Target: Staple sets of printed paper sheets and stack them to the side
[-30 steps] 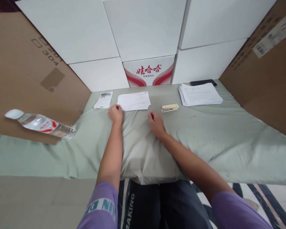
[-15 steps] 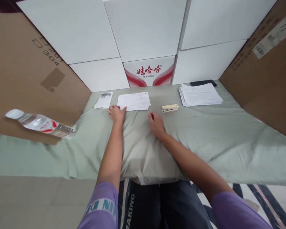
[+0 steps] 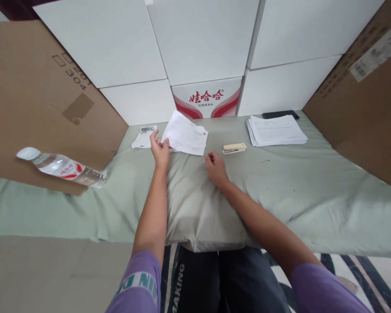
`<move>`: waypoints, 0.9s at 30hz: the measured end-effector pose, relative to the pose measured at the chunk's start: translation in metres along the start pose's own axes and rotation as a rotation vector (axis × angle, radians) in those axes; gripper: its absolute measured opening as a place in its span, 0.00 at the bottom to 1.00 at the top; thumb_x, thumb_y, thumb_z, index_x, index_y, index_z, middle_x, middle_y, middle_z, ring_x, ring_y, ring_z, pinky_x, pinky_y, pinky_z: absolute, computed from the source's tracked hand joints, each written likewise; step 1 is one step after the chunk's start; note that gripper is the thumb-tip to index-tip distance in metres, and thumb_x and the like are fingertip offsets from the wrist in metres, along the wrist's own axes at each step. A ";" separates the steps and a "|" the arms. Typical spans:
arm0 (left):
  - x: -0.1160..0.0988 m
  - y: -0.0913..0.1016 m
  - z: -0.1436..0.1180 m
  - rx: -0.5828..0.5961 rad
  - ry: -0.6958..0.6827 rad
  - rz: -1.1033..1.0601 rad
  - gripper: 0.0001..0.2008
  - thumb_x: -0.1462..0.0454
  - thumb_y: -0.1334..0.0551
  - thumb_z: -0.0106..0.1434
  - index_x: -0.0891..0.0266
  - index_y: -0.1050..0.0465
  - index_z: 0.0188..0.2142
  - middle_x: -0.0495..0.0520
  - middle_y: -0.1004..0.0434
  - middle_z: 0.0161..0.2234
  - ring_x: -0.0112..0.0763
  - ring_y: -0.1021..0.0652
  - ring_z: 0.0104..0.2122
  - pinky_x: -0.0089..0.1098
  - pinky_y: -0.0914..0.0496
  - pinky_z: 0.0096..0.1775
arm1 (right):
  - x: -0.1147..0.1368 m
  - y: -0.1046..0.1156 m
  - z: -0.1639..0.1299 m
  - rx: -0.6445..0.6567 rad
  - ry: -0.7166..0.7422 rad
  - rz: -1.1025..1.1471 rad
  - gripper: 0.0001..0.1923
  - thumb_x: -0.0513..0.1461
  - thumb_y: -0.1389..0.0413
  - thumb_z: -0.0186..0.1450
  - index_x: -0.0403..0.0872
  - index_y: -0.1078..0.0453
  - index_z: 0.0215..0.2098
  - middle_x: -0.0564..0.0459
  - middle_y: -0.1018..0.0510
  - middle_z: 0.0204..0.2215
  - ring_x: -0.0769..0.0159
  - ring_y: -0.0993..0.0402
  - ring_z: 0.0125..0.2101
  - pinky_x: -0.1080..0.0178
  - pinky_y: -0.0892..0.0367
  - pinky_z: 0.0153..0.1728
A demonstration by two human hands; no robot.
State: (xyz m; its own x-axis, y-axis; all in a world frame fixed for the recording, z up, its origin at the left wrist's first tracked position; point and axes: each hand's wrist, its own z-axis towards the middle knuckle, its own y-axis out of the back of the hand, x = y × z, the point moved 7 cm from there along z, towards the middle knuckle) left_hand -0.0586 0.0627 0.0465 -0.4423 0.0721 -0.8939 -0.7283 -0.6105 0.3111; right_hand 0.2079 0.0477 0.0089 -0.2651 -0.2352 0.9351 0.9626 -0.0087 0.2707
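Between the thumb and fingers of my left hand point(image 3: 160, 150) is the left edge of a printed paper sheet point(image 3: 185, 134), lifted and tilted above the paper stack beneath it. Whether it is one sheet or several I cannot tell. My right hand point(image 3: 215, 166) rests on the cloth with its fingers curled, just left of a cream stapler point(image 3: 234, 148); nothing shows inside it. A small white packet point(image 3: 144, 137) with dark metal bits on it lies left of my left hand. To the right sits a second paper stack point(image 3: 276, 130).
A dark phone-like object point(image 3: 280, 114) lies behind the right stack. White boxes point(image 3: 137, 102) form a wall at the back. Cardboard panels point(image 3: 29, 95) stand at both sides, with a water bottle point(image 3: 63, 167) tilted by the left one. Green cloth point(image 3: 273, 204) covers the surface.
My left hand has taken hold of the paper at its left edge and raised it off the stack, turning it askew. My right hand stays in about the same place beside the stapler.
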 end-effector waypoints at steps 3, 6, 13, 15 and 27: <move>-0.007 0.005 0.001 0.007 -0.025 -0.299 0.34 0.43 0.33 0.57 0.58 0.31 0.57 0.60 0.24 0.52 0.41 0.20 0.47 0.35 0.22 0.41 | -0.002 0.006 0.006 -0.084 -0.005 0.127 0.20 0.51 0.44 0.63 0.47 0.34 0.47 0.44 0.24 0.47 0.62 0.29 0.40 0.61 0.33 0.38; -0.009 0.007 0.003 0.107 0.014 -0.442 0.32 0.44 0.31 0.53 0.56 0.29 0.53 0.56 0.21 0.47 0.39 0.19 0.42 0.38 0.21 0.40 | -0.002 0.015 0.015 -0.137 0.006 0.304 0.36 0.53 0.38 0.57 0.48 0.39 0.58 0.37 0.34 0.63 0.57 0.31 0.54 0.58 0.28 0.45; -0.021 -0.002 -0.007 0.279 -0.005 -0.438 0.28 0.47 0.31 0.52 0.57 0.25 0.49 0.56 0.18 0.44 0.43 0.18 0.47 0.41 0.23 0.47 | 0.016 0.027 0.030 0.071 0.108 0.455 0.26 0.61 0.38 0.59 0.50 0.24 0.42 0.46 0.17 0.40 0.52 0.22 0.48 0.47 0.28 0.53; -0.024 -0.007 -0.009 0.325 -0.029 -0.434 0.29 0.46 0.28 0.49 0.61 0.22 0.46 0.59 0.16 0.44 0.48 0.19 0.51 0.44 0.25 0.52 | 0.020 0.035 0.029 0.040 0.141 0.453 0.26 0.61 0.37 0.58 0.50 0.23 0.40 0.46 0.17 0.39 0.52 0.21 0.46 0.47 0.27 0.52; -0.027 -0.026 -0.025 0.685 -0.013 -0.474 0.28 0.49 0.24 0.49 0.60 0.16 0.46 0.64 0.17 0.51 0.55 0.24 0.59 0.51 0.33 0.62 | 0.016 0.042 0.029 0.026 0.145 0.356 0.17 0.54 0.41 0.60 0.50 0.32 0.34 0.52 0.22 0.29 0.60 0.24 0.35 0.57 0.29 0.40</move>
State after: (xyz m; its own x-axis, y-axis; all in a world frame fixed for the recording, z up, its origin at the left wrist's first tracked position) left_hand -0.0148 0.0571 0.0544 -0.0117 0.2126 -0.9771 -0.9942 0.1018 0.0340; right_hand 0.2423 0.0719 0.0414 0.0976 -0.3537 0.9302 0.9908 0.1224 -0.0575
